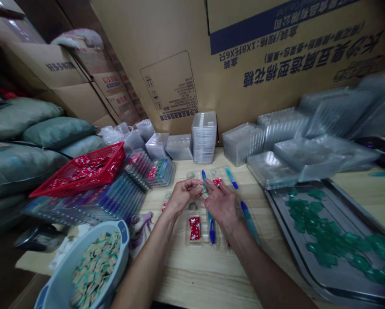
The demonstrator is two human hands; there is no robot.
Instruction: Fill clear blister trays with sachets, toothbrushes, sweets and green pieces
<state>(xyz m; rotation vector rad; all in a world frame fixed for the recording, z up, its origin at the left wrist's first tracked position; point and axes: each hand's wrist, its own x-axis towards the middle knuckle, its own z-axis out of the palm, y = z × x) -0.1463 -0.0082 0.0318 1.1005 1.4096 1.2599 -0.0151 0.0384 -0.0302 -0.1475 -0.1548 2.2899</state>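
Centrally, one small item [201, 189], mostly hidden and too small to name, sits pinched in the curled fingers of the left hand [183, 196], held just above a pale wood-grain table [195, 279]. The right hand [220, 204] lies against the left, its fingers extended toward the item; whether it grips cannot be told. Directly beneath the hands: clear blister trays [201, 240] holding blue-tipped pen-like sticks [212, 229] and red sachets [194, 228]. To the left: a red plastic basket [83, 169] resting on trays of purple-and-blue sticks [121, 199], and a pale blue basin [115, 262] of small striped blocks [96, 268]. To the right: a metal tray [278, 223] spread with green pieces [327, 227]; beyond it, stacked clear plastic trays [204, 137]. Behind: printed cardboard cartons [244, 64]. Far left: grey-green stuffed sacks [19, 118].
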